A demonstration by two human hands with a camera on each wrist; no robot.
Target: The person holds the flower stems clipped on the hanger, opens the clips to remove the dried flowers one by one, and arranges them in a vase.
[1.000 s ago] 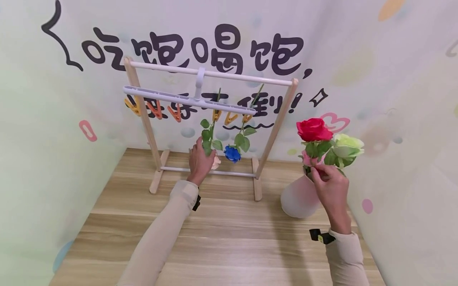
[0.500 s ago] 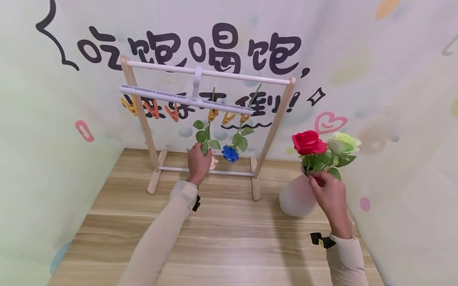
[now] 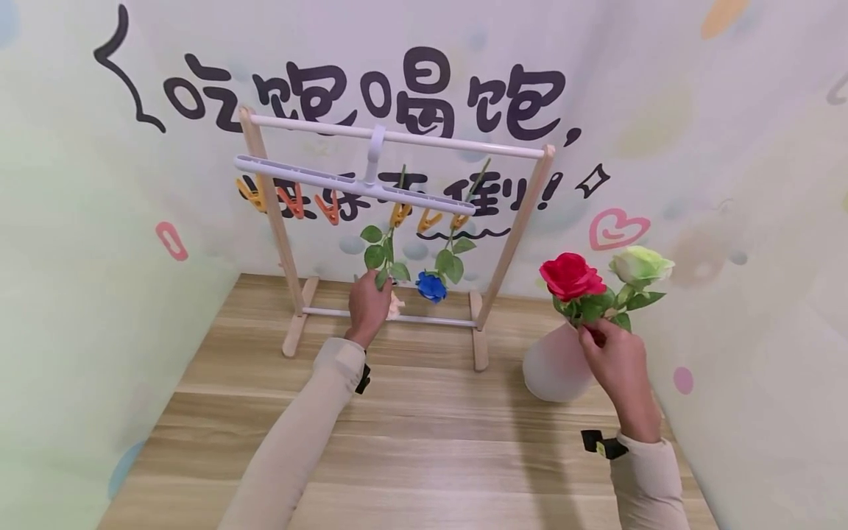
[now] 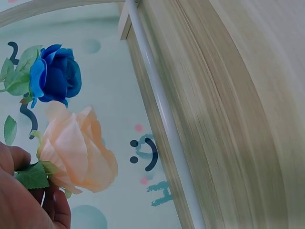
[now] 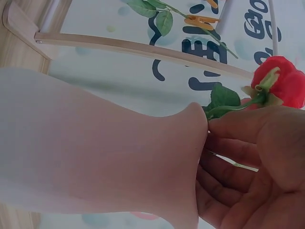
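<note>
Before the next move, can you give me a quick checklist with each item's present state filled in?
1. Left grip holding the peach rose: ok, just behind the bloom.
2. Peach rose's stem free of its yellow clip: not ok, clipped on the hanger.
3. Blue rose hanging from a separate clip: ok.
4. Right grip at the vase mouth: ok.
5. Red rose and pale green rose fully seated: cannot tell, lower stem ends hidden.

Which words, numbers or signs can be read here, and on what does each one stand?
"吃饱喝饱," in black characters on the back wall.
"…乐不倒!" below it; first character partly hidden by clips.
":)" smiley, same wall.
Teal mark beside it: unreadable.
Vase: no text seen.
</note>
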